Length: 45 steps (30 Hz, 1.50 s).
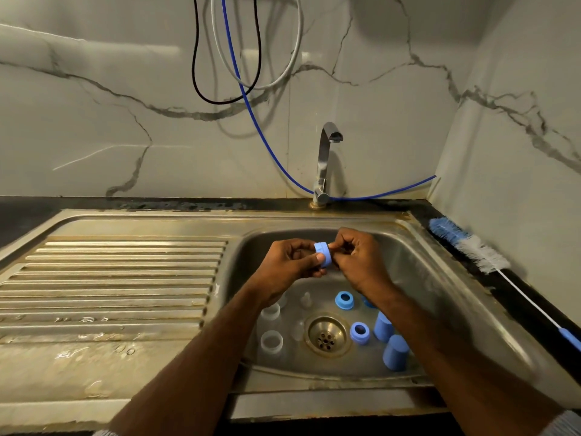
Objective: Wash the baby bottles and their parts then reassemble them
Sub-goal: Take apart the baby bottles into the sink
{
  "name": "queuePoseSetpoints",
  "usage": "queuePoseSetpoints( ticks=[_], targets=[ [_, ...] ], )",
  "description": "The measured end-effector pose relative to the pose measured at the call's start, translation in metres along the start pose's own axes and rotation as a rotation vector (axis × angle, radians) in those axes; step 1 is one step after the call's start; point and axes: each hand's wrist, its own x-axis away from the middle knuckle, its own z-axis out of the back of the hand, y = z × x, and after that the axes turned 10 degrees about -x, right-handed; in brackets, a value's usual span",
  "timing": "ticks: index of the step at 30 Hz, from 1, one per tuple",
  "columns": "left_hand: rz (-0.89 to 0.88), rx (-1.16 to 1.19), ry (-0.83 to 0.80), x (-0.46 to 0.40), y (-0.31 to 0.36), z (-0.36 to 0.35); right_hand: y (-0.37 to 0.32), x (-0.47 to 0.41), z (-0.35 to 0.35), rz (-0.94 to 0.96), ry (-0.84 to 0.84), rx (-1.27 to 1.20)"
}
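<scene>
Hands: my left hand (pixel 290 262) grips the blue plastic screw ring (pixel 323 254); my right hand (pixel 358 259) pinches at its opening.
Axis: ring's opening faces right, between both hands.

Four blue collar rings (pixel 323 254), two blue caps (pixel 395 353), two clear bottles (pixel 271 341).
</scene>
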Motion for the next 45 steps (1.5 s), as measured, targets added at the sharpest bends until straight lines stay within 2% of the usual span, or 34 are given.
queuePoseSetpoints(
  ticks=[4, 8, 15, 21, 26, 37, 45],
  targets=[
    [-0.046, -0.011, 0.065, 0.001, -0.001, 0.0, -0.001, -0.004, 0.008, -0.135, -0.076, -0.197],
    [-0.062, -0.068, 0.116, 0.0, -0.002, 0.002, 0.002, -0.004, 0.019, -0.38, -0.164, -0.44],
    [-0.118, -0.296, 0.149, 0.0, -0.001, -0.003, 0.003, -0.005, 0.017, -0.513, -0.021, -0.422],
    [-0.123, -0.363, 0.121, 0.001, 0.0, -0.003, 0.002, -0.002, 0.018, -0.628, -0.061, -0.54],
    [-0.151, -0.379, 0.158, -0.001, -0.002, -0.005, 0.002, 0.001, 0.01, -0.637, 0.004, -0.592],
    [-0.184, -0.273, 0.222, -0.001, -0.005, -0.003, 0.001, -0.002, 0.018, -0.6, -0.073, -0.72],
    [-0.137, -0.245, 0.209, -0.002, -0.008, -0.002, 0.007, 0.001, 0.009, -0.573, 0.013, -0.505]
  ],
)
